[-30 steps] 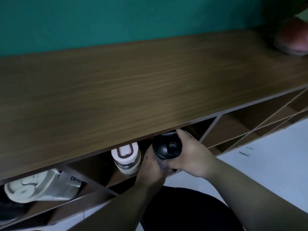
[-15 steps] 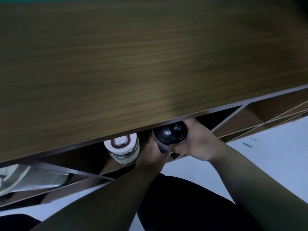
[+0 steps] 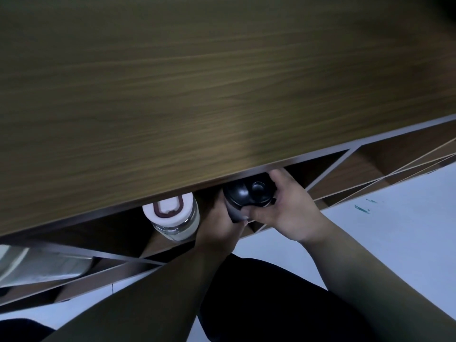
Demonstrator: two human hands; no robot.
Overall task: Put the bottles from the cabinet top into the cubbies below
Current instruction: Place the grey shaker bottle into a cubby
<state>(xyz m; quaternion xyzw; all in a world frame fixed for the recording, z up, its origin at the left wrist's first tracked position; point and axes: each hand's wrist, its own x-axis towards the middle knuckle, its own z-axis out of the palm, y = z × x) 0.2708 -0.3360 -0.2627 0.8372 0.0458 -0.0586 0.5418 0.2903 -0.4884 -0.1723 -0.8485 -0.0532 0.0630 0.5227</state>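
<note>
Where the cubbies begin at far left, a pale bottle [image 3: 37, 262] lies on its side; next cubby, a clear bottle [image 3: 175, 218] with white lid. Just right of it, your left hand [image 3: 219, 225] wraps the black bottle [image 3: 246, 193] from below, fingers hidden. Your right hand [image 3: 286, 206] clamps its lid end, thumb [image 3: 259, 214] pressed on, under the cabinet top [image 3: 197, 95] edge.
</note>
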